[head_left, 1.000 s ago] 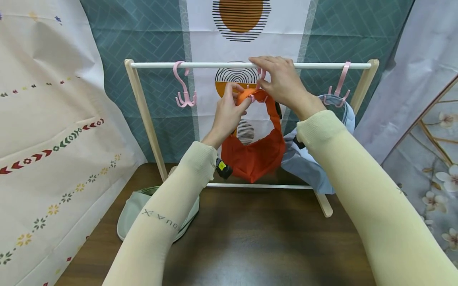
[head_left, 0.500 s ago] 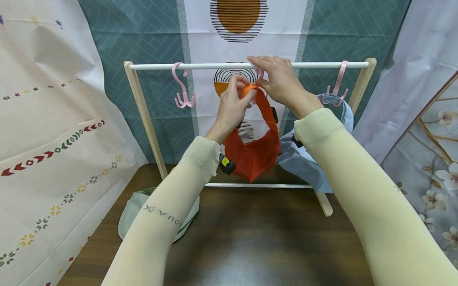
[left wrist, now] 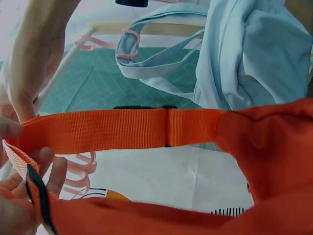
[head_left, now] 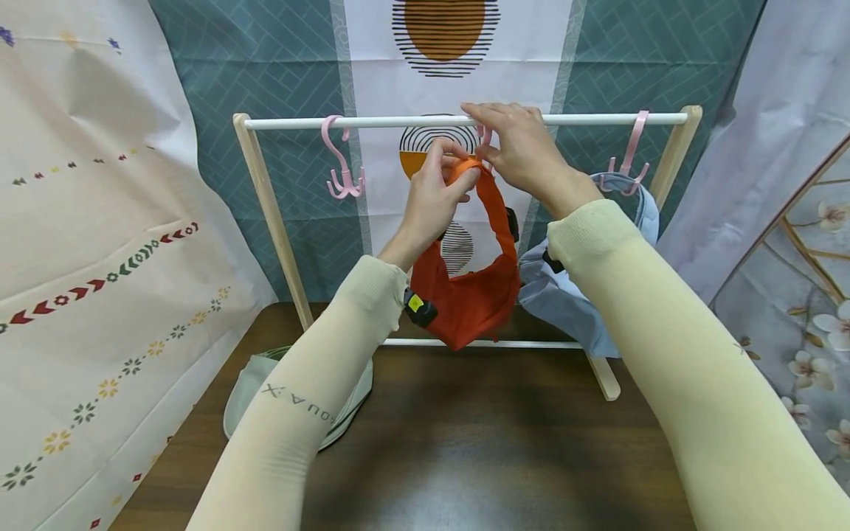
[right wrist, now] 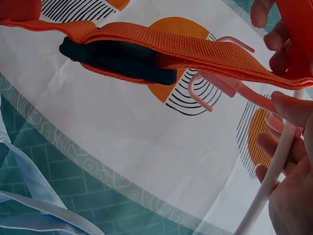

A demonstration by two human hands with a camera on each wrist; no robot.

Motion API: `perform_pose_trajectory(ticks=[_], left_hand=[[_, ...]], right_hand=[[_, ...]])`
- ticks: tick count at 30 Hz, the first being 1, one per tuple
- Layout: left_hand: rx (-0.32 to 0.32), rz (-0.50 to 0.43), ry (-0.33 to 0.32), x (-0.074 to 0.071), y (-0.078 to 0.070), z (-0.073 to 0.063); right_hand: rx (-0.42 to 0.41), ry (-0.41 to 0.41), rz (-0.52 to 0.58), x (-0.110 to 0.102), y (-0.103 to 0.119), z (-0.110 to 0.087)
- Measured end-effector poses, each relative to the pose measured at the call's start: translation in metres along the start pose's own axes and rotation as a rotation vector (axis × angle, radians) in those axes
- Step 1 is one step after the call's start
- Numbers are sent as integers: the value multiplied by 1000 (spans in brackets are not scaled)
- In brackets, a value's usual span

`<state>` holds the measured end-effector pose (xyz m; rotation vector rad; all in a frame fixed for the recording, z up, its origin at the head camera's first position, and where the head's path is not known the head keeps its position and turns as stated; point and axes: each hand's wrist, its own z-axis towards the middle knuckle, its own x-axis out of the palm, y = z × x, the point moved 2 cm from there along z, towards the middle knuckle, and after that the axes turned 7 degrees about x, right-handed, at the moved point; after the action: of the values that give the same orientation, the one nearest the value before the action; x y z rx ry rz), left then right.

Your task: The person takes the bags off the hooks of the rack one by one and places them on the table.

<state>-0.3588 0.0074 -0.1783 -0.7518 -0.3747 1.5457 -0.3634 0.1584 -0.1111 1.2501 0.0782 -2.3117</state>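
Observation:
My left hand (head_left: 434,184) pinches the top of the strap (head_left: 494,214) of an orange-red bag (head_left: 465,310), which hangs below it in front of the rack. A dark buckle (right wrist: 117,58) sits on the strap in the right wrist view. At the white rail (head_left: 385,122), my right hand (head_left: 524,151) holds a pink hook hanger (head_left: 484,135), thumb against its stem and fingers over the rail. The hanger's prongs (right wrist: 199,93) show beside the strap in the right wrist view; whether any prong carries the strap I cannot tell.
A light blue bag (head_left: 564,287) hangs from a pink hanger (head_left: 633,147) at the rack's right end. Another pink hanger (head_left: 342,181) hangs at the left. A pale green bag (head_left: 249,391) lies on the brown table (head_left: 491,450), partly behind my left sleeve.
My left hand has risen slightly and shifted right, lifting the strap's top so it covers the hanger prongs seen earlier. The orange-red bag has swung a little. My right hand stays at the rail.

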Motion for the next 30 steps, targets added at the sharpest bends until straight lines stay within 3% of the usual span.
perform_pose_trajectory(ticks=[15,23,30], left_hand=[[-4,-14,87,-14,7,-12],[-20,-40,93,-26,10,-23],[-52,-59,89,-32,14,-32]], right_hand=[[-22,51,-48,-4,1,-5],[-37,-22,95,-6,-1,-29],[-63,-123,235,4,-10,-63]])
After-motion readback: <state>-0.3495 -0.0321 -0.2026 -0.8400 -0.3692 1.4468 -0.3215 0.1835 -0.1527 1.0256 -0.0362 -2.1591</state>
